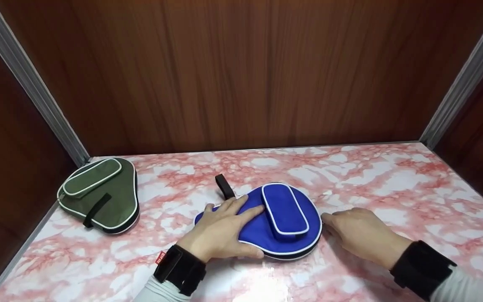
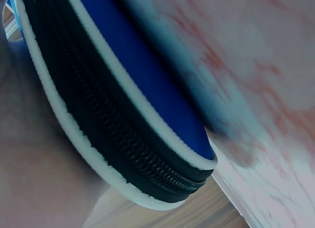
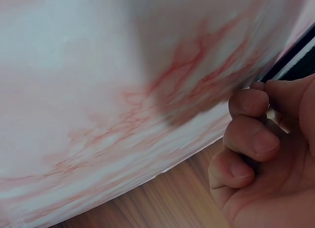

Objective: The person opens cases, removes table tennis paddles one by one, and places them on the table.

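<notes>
A blue table tennis paddle case (image 1: 259, 233) with white piping lies on the table, its raised pocket (image 1: 285, 209) facing up. My left hand (image 1: 220, 230) rests on its narrow end with fingers spread, the thumb along the near edge. A black loop strap (image 1: 224, 186) sticks out beyond those fingers. In the left wrist view, the zipper (image 2: 108, 114) runs closed along the black side band. At the case's rounded right end, my right hand (image 1: 361, 230) has curled fingers, its thumb and forefinger pinching at the zipper edge. The zipper pull there is mostly hidden by the fingertips.
A green paddle case (image 1: 113, 184) of similar shape, with a black strap (image 1: 98, 207), lies at the table's left edge. The pink-and-white marbled table (image 1: 392, 188) meets a brown wood-grain panel (image 1: 250, 75) at the back. Similar panels with metal corner strips stand on both sides.
</notes>
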`<state>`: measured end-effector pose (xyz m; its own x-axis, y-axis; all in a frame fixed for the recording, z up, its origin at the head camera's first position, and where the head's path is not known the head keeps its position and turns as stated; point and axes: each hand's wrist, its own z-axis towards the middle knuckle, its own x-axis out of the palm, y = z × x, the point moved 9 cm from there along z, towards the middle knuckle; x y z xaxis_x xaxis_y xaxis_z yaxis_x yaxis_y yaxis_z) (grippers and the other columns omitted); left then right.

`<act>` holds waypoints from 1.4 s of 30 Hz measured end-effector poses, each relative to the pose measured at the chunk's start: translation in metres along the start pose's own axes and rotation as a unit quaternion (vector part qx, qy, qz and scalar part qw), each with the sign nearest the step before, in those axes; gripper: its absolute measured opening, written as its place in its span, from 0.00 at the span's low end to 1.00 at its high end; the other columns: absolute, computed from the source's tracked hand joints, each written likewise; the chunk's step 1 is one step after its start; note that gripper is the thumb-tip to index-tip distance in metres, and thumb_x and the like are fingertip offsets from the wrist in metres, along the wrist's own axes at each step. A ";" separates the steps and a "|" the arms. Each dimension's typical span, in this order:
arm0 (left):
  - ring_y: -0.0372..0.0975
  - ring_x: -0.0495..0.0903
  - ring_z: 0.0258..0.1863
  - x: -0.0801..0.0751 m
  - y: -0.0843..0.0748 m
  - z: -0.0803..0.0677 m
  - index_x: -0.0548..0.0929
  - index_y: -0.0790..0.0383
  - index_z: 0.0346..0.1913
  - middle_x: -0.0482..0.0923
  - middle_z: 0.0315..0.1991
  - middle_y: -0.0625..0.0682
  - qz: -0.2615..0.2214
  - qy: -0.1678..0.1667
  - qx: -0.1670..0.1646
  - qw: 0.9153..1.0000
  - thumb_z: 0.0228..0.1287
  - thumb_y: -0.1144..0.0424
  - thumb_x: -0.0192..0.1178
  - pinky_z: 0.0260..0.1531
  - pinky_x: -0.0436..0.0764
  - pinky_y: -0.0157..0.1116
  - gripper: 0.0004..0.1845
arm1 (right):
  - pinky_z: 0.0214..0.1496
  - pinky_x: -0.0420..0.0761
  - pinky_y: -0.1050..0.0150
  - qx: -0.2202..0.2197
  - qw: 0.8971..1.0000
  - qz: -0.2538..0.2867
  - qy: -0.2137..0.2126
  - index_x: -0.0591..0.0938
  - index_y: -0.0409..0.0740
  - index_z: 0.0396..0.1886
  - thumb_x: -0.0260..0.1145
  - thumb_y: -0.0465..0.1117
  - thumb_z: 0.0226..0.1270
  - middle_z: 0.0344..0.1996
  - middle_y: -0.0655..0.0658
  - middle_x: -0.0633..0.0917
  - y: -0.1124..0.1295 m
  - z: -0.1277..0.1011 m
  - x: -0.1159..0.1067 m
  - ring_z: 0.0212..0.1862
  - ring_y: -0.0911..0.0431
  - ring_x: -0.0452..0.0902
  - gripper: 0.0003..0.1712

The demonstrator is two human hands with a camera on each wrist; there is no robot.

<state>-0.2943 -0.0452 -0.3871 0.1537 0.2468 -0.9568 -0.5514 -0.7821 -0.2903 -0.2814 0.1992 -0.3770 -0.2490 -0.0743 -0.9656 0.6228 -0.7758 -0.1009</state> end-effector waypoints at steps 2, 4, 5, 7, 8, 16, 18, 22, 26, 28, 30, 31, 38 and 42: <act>0.60 0.60 0.84 0.000 0.000 0.000 0.68 0.38 0.86 0.59 0.87 0.58 0.000 0.001 -0.001 1.000 0.58 0.25 0.74 0.71 0.59 0.77 0.55 | 0.33 0.82 0.48 -0.003 1.000 -0.005 0.002 0.75 0.54 0.32 0.72 0.39 0.76 0.21 0.56 0.79 0.002 -0.002 0.000 0.28 0.52 0.85 0.15; 0.60 0.59 0.84 0.000 0.000 0.000 0.67 0.38 0.86 0.59 0.87 0.58 -0.002 0.003 -0.003 1.000 0.58 0.25 0.74 0.71 0.59 0.77 0.55 | 0.34 0.83 0.48 -0.008 1.000 -0.007 0.002 0.75 0.53 0.32 0.72 0.38 0.76 0.21 0.55 0.79 0.004 -0.004 0.000 0.28 0.51 0.85 0.14; 0.60 0.59 0.84 0.000 0.001 0.000 0.67 0.38 0.86 0.58 0.87 0.58 -0.003 0.004 -0.004 1.000 0.58 0.25 0.74 0.71 0.59 0.77 0.55 | 0.35 0.83 0.48 -0.010 1.000 -0.008 0.001 0.75 0.54 0.32 0.72 0.38 0.76 0.22 0.55 0.79 0.006 -0.006 0.000 0.28 0.51 0.85 0.14; 0.60 0.59 0.85 0.001 0.001 0.000 0.67 0.37 0.86 0.58 0.87 0.57 -0.005 0.006 -0.007 1.000 0.58 0.25 0.74 0.71 0.58 0.77 0.55 | 0.35 0.83 0.48 -0.013 1.000 -0.009 -0.001 0.75 0.54 0.33 0.71 0.38 0.76 0.22 0.55 0.80 0.008 -0.009 -0.001 0.28 0.52 0.86 0.14; 0.60 0.58 0.85 0.001 0.001 0.000 0.67 0.37 0.86 0.58 0.88 0.57 -0.006 0.007 -0.008 1.000 0.58 0.25 0.74 0.72 0.58 0.77 0.55 | 0.35 0.83 0.48 -0.013 1.000 -0.008 -0.001 0.75 0.54 0.32 0.71 0.38 0.76 0.22 0.55 0.81 0.010 -0.010 -0.001 0.28 0.51 0.86 0.14; 0.61 0.58 0.85 -0.003 0.002 -0.001 0.69 0.39 0.86 0.58 0.87 0.58 -0.030 0.006 -0.001 1.000 0.60 0.32 0.78 0.72 0.56 0.78 0.52 | 0.34 0.83 0.46 0.021 1.000 -0.007 0.013 0.75 0.57 0.31 0.70 0.42 0.78 0.21 0.56 0.81 0.008 -0.008 0.000 0.29 0.50 0.86 0.15; 0.61 0.58 0.84 -0.005 0.002 -0.002 0.71 0.39 0.85 0.58 0.87 0.58 -0.042 0.002 0.005 0.999 0.61 0.37 0.79 0.71 0.57 0.79 0.49 | 0.33 0.83 0.47 0.034 0.999 -0.005 0.013 0.75 0.57 0.30 0.70 0.42 0.78 0.20 0.57 0.80 0.004 -0.005 0.000 0.29 0.52 0.86 0.15; 0.59 0.62 0.83 -0.008 0.003 -0.001 0.74 0.36 0.82 0.61 0.86 0.57 -0.037 -0.026 0.006 0.999 0.63 0.39 0.77 0.69 0.64 0.75 0.44 | 0.27 0.81 0.48 0.050 0.999 -0.009 -0.009 0.76 0.56 0.28 0.72 0.43 0.76 0.17 0.57 0.76 -0.005 0.007 -0.002 0.24 0.54 0.82 0.16; 0.58 0.62 0.82 -0.005 0.007 0.002 0.72 0.31 0.83 0.61 0.86 0.57 -0.017 -0.043 -0.021 0.999 0.66 0.32 0.72 0.66 0.68 0.74 0.43 | 0.24 0.81 0.45 0.072 0.997 -0.008 -0.019 0.77 0.52 0.29 0.70 0.41 0.76 0.17 0.53 0.77 -0.018 0.025 0.001 0.23 0.49 0.82 0.14; 0.60 0.61 0.83 -0.003 0.008 0.002 0.70 0.31 0.84 0.60 0.87 0.58 -0.021 -0.038 -0.035 0.998 0.68 0.31 0.70 0.67 0.67 0.76 0.43 | 0.25 0.82 0.43 0.081 0.997 -0.004 -0.011 0.77 0.50 0.30 0.69 0.40 0.77 0.18 0.50 0.78 -0.025 0.034 0.005 0.25 0.46 0.84 0.13; 0.62 0.59 0.83 0.000 0.009 0.001 0.68 0.31 0.85 0.58 0.87 0.59 -0.030 -0.029 -0.046 0.998 0.70 0.32 0.68 0.68 0.63 0.78 0.43 | 0.27 0.82 0.42 0.085 0.996 -0.004 -0.002 0.77 0.49 0.29 0.69 0.39 0.76 0.18 0.49 0.79 -0.030 0.041 0.009 0.26 0.45 0.84 0.13; 0.62 0.58 0.84 0.001 0.008 0.000 0.68 0.32 0.86 0.57 0.88 0.60 -0.033 -0.025 -0.050 0.998 0.71 0.33 0.68 0.68 0.63 0.78 0.43 | 0.28 0.83 0.42 0.086 0.996 -0.005 0.002 0.77 0.49 0.29 0.69 0.39 0.75 0.18 0.48 0.79 -0.031 0.043 0.010 0.27 0.44 0.85 0.13; 0.64 0.56 0.84 -0.002 0.007 0.000 0.68 0.34 0.86 0.56 0.88 0.62 -0.036 -0.022 -0.054 0.998 0.73 0.36 0.69 0.70 0.61 0.78 0.42 | 0.31 0.85 0.41 0.077 0.997 -0.013 0.000 0.77 0.48 0.30 0.69 0.37 0.75 0.19 0.47 0.81 -0.033 0.044 0.011 0.29 0.43 0.87 0.12; 0.64 0.56 0.84 -0.001 0.008 0.000 0.68 0.34 0.86 0.56 0.88 0.61 -0.036 -0.022 -0.055 0.998 0.73 0.37 0.68 0.70 0.62 0.78 0.42 | 0.33 0.85 0.41 0.079 0.997 -0.006 0.003 0.76 0.48 0.31 0.68 0.37 0.77 0.20 0.47 0.81 -0.030 0.040 0.012 0.30 0.43 0.87 0.12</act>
<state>-0.2989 -0.0519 -0.3883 0.1529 0.3281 -0.9322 -0.4462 -0.8187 -0.3614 -0.3327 0.1962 -0.3756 -0.2507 -0.0619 -0.9661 0.4959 -0.8653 -0.0733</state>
